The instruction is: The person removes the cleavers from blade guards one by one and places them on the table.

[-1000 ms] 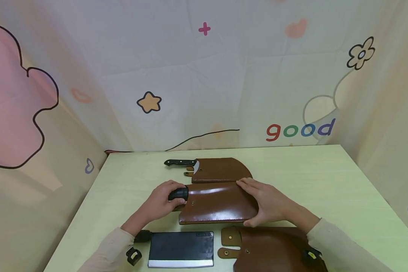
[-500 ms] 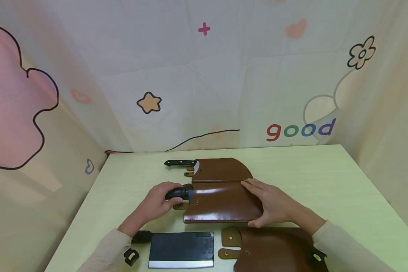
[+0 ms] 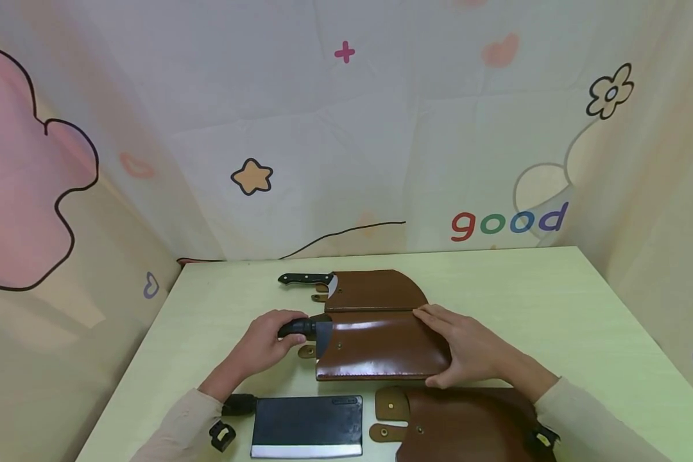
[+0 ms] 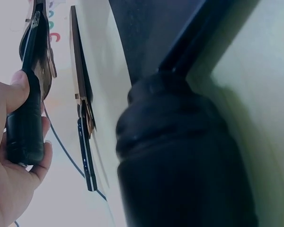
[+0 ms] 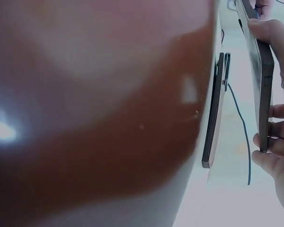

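My left hand (image 3: 262,346) grips the black handle (image 3: 293,328) of a cleaver, its thumb along the handle in the left wrist view. A strip of dark blade (image 3: 323,337) shows between handle and sheath; the rest is hidden inside the brown leather sheath (image 3: 384,346). My right hand (image 3: 473,350) holds the sheath's rounded right end, thumb at the near edge, fingers at the far edge. In the right wrist view its fingers (image 5: 279,146) curl round the sheath's edge (image 5: 265,99). An open snap strap (image 3: 307,351) hangs by the sheath's mouth.
Behind lies another knife with a black riveted handle (image 3: 305,278) in a brown sheath (image 3: 375,289). Nearer me, a bare black-bladed cleaver (image 3: 307,425) lies at left, and a larger brown sheath (image 3: 468,427) with open straps at right. Patterned cloth (image 3: 346,147) hangs behind the table.
My right hand and the sheath have shifted right, while my left hand moved slightly left with the handle. A strip of blade now shows outside the sheath's mouth.
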`<act>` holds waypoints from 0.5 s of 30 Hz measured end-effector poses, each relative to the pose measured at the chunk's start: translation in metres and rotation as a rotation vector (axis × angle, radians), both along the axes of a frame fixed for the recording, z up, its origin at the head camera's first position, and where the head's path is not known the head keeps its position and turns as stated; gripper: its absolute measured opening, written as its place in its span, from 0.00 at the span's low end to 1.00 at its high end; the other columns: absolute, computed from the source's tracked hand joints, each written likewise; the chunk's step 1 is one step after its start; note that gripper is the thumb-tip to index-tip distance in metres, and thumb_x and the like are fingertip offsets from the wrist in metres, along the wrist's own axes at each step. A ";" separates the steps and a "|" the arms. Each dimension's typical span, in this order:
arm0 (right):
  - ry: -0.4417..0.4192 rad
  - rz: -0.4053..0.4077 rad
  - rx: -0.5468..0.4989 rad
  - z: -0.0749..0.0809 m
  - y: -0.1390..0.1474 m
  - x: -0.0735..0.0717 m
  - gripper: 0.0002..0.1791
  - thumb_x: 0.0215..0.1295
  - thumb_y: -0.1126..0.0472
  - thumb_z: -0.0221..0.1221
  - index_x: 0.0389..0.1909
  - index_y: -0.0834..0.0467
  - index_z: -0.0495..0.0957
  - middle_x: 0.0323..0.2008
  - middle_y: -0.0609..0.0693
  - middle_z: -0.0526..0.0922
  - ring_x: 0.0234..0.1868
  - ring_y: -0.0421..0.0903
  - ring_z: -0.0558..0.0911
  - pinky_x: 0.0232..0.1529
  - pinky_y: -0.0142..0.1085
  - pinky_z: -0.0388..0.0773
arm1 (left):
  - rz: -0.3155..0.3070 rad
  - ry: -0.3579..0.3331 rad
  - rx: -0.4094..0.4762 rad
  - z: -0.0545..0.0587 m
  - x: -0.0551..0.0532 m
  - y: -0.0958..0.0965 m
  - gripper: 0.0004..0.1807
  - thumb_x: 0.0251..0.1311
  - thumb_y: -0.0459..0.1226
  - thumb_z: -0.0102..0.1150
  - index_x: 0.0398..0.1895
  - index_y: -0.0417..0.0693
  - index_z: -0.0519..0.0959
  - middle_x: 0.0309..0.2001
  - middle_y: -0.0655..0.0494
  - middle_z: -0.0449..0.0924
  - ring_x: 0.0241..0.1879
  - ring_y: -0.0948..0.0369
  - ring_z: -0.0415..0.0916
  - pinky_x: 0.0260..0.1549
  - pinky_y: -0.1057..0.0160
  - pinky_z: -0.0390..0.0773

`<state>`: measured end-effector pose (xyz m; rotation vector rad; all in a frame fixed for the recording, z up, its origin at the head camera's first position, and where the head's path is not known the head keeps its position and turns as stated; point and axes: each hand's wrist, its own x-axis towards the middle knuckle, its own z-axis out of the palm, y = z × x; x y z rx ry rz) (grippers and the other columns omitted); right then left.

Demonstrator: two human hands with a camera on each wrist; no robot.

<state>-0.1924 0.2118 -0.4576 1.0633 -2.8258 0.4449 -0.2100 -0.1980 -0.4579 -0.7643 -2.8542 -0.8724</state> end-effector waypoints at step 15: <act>0.010 0.015 -0.033 0.001 0.007 -0.002 0.64 0.41 0.31 0.76 0.75 0.59 0.64 0.71 0.58 0.69 0.65 0.56 0.77 0.58 0.51 0.80 | 0.021 -0.011 0.034 0.000 0.000 -0.014 0.20 0.65 0.40 0.69 0.59 0.45 0.82 0.51 0.52 0.85 0.44 0.59 0.78 0.44 0.55 0.78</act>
